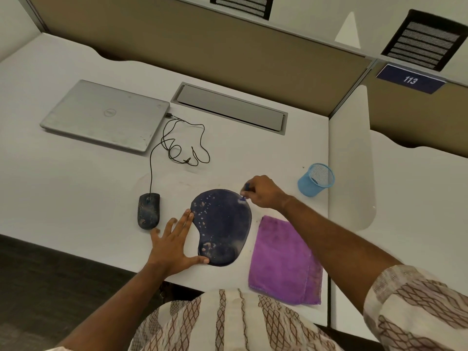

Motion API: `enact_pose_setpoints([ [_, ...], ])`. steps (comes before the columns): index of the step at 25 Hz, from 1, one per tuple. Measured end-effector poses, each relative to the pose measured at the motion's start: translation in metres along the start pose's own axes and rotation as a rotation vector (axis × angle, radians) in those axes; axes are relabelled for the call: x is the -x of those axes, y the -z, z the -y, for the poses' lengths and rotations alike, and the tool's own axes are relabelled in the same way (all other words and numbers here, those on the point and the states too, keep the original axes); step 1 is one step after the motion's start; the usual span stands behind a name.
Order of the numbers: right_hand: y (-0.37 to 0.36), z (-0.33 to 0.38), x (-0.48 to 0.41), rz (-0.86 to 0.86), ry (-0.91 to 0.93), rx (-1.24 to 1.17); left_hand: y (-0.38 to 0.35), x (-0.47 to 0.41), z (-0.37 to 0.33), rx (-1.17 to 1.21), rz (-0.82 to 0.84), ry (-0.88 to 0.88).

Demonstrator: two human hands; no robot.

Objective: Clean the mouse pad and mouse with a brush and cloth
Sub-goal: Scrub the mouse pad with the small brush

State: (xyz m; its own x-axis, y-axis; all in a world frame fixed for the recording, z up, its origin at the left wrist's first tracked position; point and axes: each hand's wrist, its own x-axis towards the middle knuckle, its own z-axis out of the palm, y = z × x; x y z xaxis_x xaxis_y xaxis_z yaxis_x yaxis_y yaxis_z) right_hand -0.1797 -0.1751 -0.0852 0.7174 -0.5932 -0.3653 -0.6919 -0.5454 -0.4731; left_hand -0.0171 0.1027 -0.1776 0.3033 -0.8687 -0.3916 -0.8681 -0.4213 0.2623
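Observation:
A dark blue mouse pad with pale dirt spots lies near the desk's front edge. My left hand lies flat on the desk against the pad's left side, fingers spread, thumb touching the wrist rest. My right hand grips a small blue brush whose tip touches the pad's upper right edge. A dusty black wired mouse sits left of the pad. A purple cloth lies folded to the pad's right.
A closed silver laptop lies at the back left, with the mouse cable looped beside it. A blue mesh cup stands at the right. A grey cable hatch sits by the partition. The desk's front edge runs just below my left hand.

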Motion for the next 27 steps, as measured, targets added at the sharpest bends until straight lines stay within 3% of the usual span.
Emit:
enact_pose_setpoints([
  [3,-0.017,0.015,-0.003,0.019,0.036,-0.033,-0.001,-0.001,0.000,0.006,0.008,0.001],
  [9,-0.001,0.004,-0.017,0.062,-0.063,0.117,-0.003,-0.001,0.000,0.000,0.013,0.006],
  [14,-0.009,0.033,-0.028,0.007,-0.003,-0.050,-0.004,-0.002,0.002,0.005,0.004,0.007],
  [20,0.005,0.008,-0.027,0.090,-0.110,0.105,-0.005,-0.001,0.002,0.019,-0.011,0.000],
  [24,0.006,0.021,-0.029,-0.038,-0.099,-0.155,-0.005,-0.001,0.002,0.022,-0.021,0.003],
  [27,-0.008,0.025,-0.024,-0.009,-0.104,-0.139,-0.006,-0.001,0.002,0.020,-0.022,0.005],
])
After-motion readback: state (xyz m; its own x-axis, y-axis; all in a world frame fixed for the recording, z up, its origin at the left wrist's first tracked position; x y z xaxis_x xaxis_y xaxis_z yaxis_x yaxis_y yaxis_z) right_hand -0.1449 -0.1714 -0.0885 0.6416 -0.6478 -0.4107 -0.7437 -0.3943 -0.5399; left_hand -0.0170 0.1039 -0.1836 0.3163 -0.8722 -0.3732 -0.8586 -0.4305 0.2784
